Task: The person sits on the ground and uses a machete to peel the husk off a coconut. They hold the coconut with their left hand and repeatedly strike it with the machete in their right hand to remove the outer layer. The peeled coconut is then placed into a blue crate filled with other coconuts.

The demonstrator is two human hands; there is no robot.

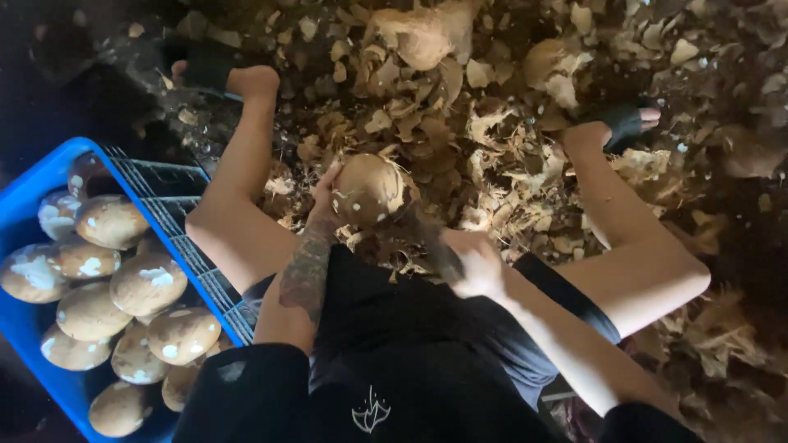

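I sit with my legs spread over a floor covered in coconut husk shavings [492, 123]. My left hand [324, 201] grips a round brown coconut [371, 189] from its left side, holding it between my knees. My right hand [476, 267] is closed on a dark blade handle; the blurred blade [427, 234] reaches up to the coconut's lower right. The blade's shape is smeared by motion.
A blue plastic crate [33, 197] at the left holds several peeled coconuts [148, 283] with white patches. My feet in dark sandals rest at upper left [217, 74] and upper right [624, 123]. An unpeeled husk piece [423, 37] lies at the top.
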